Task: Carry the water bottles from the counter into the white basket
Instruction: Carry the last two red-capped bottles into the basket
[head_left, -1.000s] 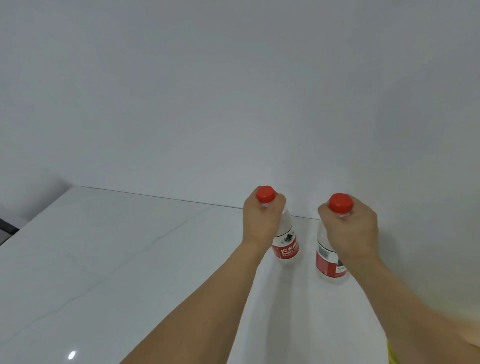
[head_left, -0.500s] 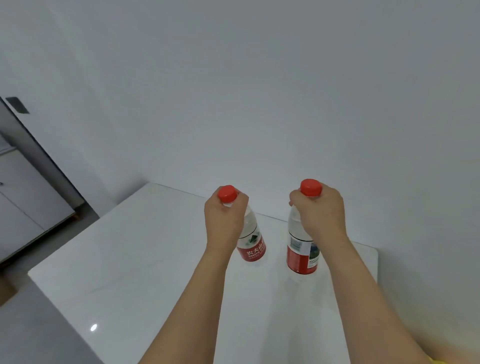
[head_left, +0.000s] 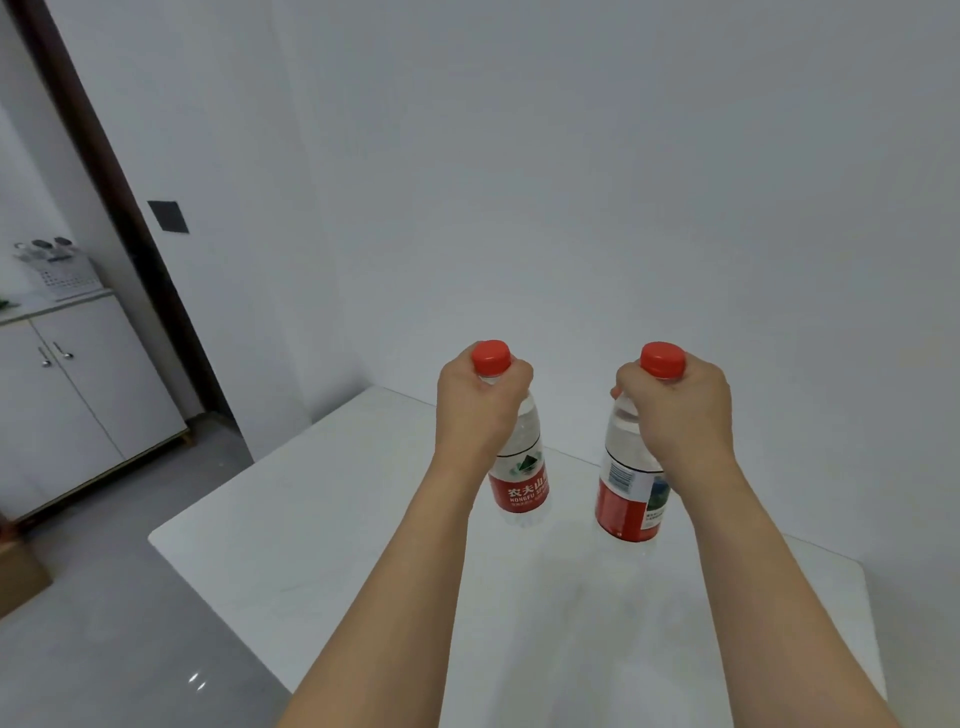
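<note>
Bottles are both in hand, so I'd call this the early carry stage: nothing is in the basket yet as far as I can see. The left hand (head_left: 480, 405) is curled round the neck of the left bottle (head_left: 521, 470), just under its red cap, and the right hand (head_left: 675, 408) grips the right bottle (head_left: 626, 486) the same way. Both bottles hang upright over the far part of the white counter (head_left: 322, 525); I honestly can't tell whether their bases touch it or sit just above. Both forearms reach straight out over the counter, roughly parallel, knuckles up. A white perforated basket (head_left: 65, 278) sits on a cabinet (head_left: 78, 395) well off to the left of the counter, probably the target. So the whole walk over and the drop are left.
</note>
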